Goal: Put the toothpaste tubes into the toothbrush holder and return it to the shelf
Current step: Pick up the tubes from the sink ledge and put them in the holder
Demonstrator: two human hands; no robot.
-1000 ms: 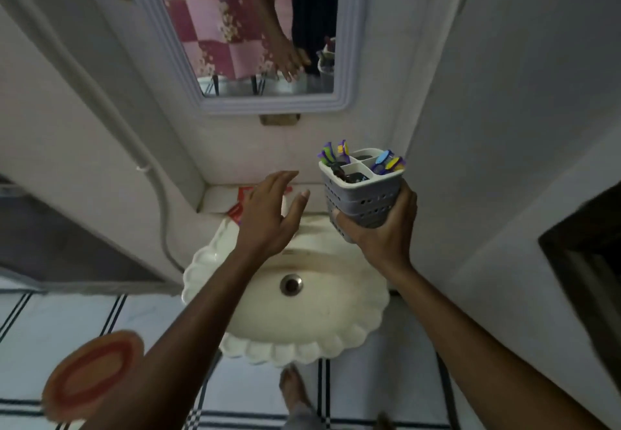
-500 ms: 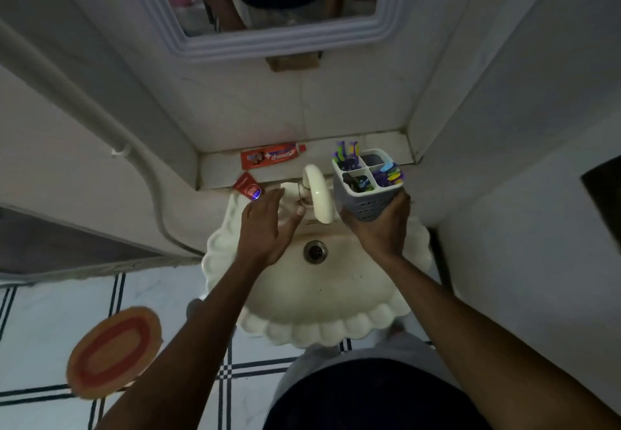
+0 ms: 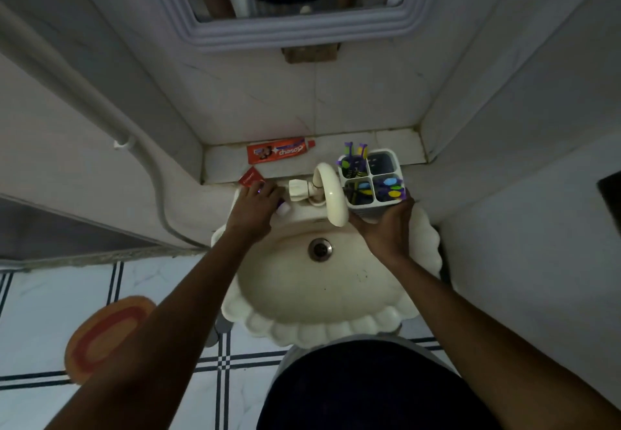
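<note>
My right hand [image 3: 386, 228] grips a grey four-compartment toothbrush holder [image 3: 371, 179] from below, over the sink's right back rim; three compartments hold colourful toothbrushes. A red toothpaste tube [image 3: 277, 154] lies flat on the tiled shelf [image 3: 386, 144] behind the sink. A second red tube [image 3: 251, 178] lies at the shelf's front left edge. My left hand [image 3: 253, 211] rests on this tube's lower end, fingers curled over it, its white cap showing by my fingertips.
A cream faucet [image 3: 331, 194] arches between my two hands over the scalloped sink [image 3: 319, 288]. A framed mirror [image 3: 302, 26] hangs above. A white pipe [image 3: 148, 174] runs down the left wall. An orange mat [image 3: 107, 335] lies on the floor.
The view has tilted downward toward the sink. My left hand has moved forward onto the second tube. The holder has stayed in my right hand, lowered beside the faucet.
</note>
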